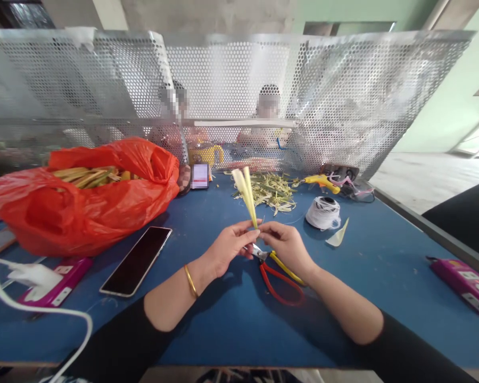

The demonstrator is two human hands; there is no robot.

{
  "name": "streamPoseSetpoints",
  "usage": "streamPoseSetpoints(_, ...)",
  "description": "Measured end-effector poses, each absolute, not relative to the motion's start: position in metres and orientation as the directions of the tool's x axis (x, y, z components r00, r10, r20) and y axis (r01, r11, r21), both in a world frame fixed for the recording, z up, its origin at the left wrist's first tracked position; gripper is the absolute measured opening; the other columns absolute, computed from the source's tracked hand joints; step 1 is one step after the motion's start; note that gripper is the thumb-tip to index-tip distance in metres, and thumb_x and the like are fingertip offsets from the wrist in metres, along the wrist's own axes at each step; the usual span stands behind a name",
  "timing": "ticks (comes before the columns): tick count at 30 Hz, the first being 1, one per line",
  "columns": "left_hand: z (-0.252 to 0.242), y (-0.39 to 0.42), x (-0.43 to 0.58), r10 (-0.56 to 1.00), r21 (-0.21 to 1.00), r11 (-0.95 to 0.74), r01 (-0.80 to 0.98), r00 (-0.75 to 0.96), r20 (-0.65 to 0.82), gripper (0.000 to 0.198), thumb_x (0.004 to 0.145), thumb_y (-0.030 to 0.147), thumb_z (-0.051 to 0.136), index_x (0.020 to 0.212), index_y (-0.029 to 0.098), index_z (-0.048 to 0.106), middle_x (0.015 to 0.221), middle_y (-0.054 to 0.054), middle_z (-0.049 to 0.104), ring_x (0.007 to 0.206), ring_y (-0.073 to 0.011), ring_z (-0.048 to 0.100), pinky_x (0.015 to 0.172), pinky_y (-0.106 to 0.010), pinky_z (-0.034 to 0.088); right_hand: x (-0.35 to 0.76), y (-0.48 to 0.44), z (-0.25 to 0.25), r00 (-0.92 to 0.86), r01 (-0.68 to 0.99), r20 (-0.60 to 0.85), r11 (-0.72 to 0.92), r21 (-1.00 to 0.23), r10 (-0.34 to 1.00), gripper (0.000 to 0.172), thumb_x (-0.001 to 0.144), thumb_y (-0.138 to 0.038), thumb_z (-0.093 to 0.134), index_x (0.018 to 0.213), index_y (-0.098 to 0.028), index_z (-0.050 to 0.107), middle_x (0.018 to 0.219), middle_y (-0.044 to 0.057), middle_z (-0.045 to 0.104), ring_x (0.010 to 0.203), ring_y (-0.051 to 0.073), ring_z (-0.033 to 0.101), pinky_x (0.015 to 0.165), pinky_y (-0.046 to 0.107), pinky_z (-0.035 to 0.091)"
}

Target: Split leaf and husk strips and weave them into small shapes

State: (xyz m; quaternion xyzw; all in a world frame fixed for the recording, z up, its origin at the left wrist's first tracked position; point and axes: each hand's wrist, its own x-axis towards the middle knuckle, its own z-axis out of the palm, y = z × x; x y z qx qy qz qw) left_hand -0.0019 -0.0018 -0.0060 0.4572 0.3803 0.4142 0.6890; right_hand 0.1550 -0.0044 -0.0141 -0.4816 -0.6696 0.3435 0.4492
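Observation:
A folded pale yellow-green leaf bundle (247,197) stands upright above the table, its upper end parted into two tips. My left hand (232,246) is closed around its lower end, thumb against fingers, with a gold bangle on that wrist. My right hand (289,246) pinches close against the bundle's base; whatever lies between those fingertips is too small to make out. Under and between the hands lies a pair of scissors (281,282) with one red and one yellow handle, its blades partly hidden by my left hand. A faint thread runs from a white spool (322,213) toward the hands.
A red plastic bag (143,191) of leaf strips and a phone (138,260) lie left. Leaf scraps (269,190) are heaped behind the hands. A yellow glue gun (322,183) and purple power strips (465,284) sit right. A perforated metal screen (231,69) separates two people opposite.

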Motion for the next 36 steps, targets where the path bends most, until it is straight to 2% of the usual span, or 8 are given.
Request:
streamPoseSetpoints(4, -0.011, -0.001, 0.002, 0.980, 0.986, 0.088, -0.141, 0.190, -0.061, 0.030, 0.065, 0.035, 0.075, 0.083, 0.011, 0.075, 0.053, 0.002, 0.054, 0.046, -0.0058, 0.038, 0.044, -0.020, 0.031, 0.145, -0.013, -0.020, -0.190, 0.371, 0.229, 0.286, -0.884, 0.955, 0.011, 0.076, -0.030, 0.055, 0.078, -0.020, 0.060, 0.070, 0.000, 0.068, 0.063, 0.015, 0.058, 0.061, 0.027, 0.043)
streamPoseSetpoints(9, -0.011, 0.000, 0.001, 0.990, 0.997, 0.052, -0.053, 0.134, -0.044, 0.033, 0.064, 0.045, 0.072, 0.062, 0.012, 0.070, 0.042, 0.005, 0.042, 0.044, -0.0067, 0.035, 0.045, -0.022, 0.027, 0.152, -0.010, -0.017, -0.040, 0.376, 0.247, 0.244, -0.894, 0.968, 0.014, 0.075, -0.034, 0.057, 0.077, -0.020, 0.060, 0.061, -0.002, 0.059, 0.055, 0.013, 0.052, 0.055, 0.026, 0.040)
streamPoseSetpoints(13, -0.012, -0.003, 0.003, 0.969, 0.998, 0.043, 0.055, 0.243, -0.055, 0.032, 0.067, 0.044, 0.070, 0.061, 0.013, 0.068, 0.042, 0.006, 0.042, 0.043, -0.0064, 0.034, 0.044, -0.021, 0.025, 0.157, -0.006, -0.008, -0.004, 0.127, 0.130, 0.129, -0.983, 0.992, 0.025, 0.068, -0.040, 0.066, 0.079, -0.018, 0.064, 0.062, -0.002, 0.059, 0.054, 0.011, 0.050, 0.055, 0.025, 0.042)
streamPoseSetpoints(16, -0.015, -0.006, 0.005, 0.939, 0.993, 0.061, 0.105, 0.332, -0.092, 0.031, 0.067, 0.042, 0.070, 0.056, 0.014, 0.064, 0.040, 0.006, 0.040, 0.041, -0.0056, 0.033, 0.043, -0.020, 0.025, 0.157, -0.007, -0.004, -0.080, 0.041, 0.077, 0.080, -0.996, 0.994, 0.024, 0.064, -0.040, 0.070, 0.067, -0.017, 0.062, 0.054, -0.004, 0.054, 0.051, 0.010, 0.047, 0.052, 0.024, 0.039)
streamPoseSetpoints(21, -0.013, -0.006, 0.006, 0.922, 0.989, 0.142, 0.050, 0.357, -0.151, 0.021, 0.071, 0.034, 0.069, 0.068, 0.013, 0.066, 0.045, 0.005, 0.050, 0.038, -0.0054, 0.040, 0.042, -0.019, 0.032, 0.157, -0.008, -0.005, -0.056, 0.055, 0.123, 0.126, -0.990, 0.991, 0.025, 0.066, -0.039, 0.069, 0.059, -0.018, 0.058, 0.052, -0.005, 0.051, 0.050, 0.008, 0.044, 0.052, 0.024, 0.039)
streamPoseSetpoints(26, -0.010, -0.007, 0.005, 0.821, 0.903, 0.419, -0.099, 0.467, -0.329, 0.017, 0.082, 0.028, 0.059, 0.088, 0.013, 0.063, 0.062, -0.005, 0.069, 0.044, -0.0120, 0.059, 0.048, -0.023, 0.047, 0.158, -0.007, -0.009, 0.004, 0.092, 0.199, 0.198, -0.976, 0.980, 0.022, 0.069, -0.037, 0.066, 0.061, -0.018, 0.056, 0.056, -0.003, 0.056, 0.054, 0.010, 0.050, 0.054, 0.025, 0.042)
streamPoseSetpoints(29, -0.011, -0.008, 0.006, 0.765, 0.850, 0.505, -0.151, 0.535, -0.359, 0.014, 0.083, 0.023, 0.056, 0.087, 0.012, 0.063, 0.073, -0.010, 0.073, 0.053, -0.0154, 0.066, 0.055, -0.025, 0.051, 0.157, -0.009, -0.011, -0.028, 0.094, 0.204, 0.206, -0.974, 0.979, 0.021, 0.070, -0.035, 0.066, 0.061, -0.019, 0.056, 0.054, -0.004, 0.055, 0.052, 0.010, 0.048, 0.054, 0.025, 0.042)
streamPoseSetpoints(36, -0.010, -0.006, 0.004, 0.773, 0.850, 0.502, -0.161, 0.524, -0.358, 0.020, 0.080, 0.013, 0.049, 0.079, 0.010, 0.068, 0.070, -0.009, 0.073, 0.057, -0.0152, 0.068, 0.057, -0.024, 0.051, 0.157, -0.011, -0.007, -0.115, 0.072, 0.205, 0.214, -0.974, 0.972, 0.020, 0.070, -0.035, 0.065, 0.060, -0.018, 0.058, 0.054, -0.003, 0.056, 0.053, 0.010, 0.049, 0.053, 0.024, 0.041)
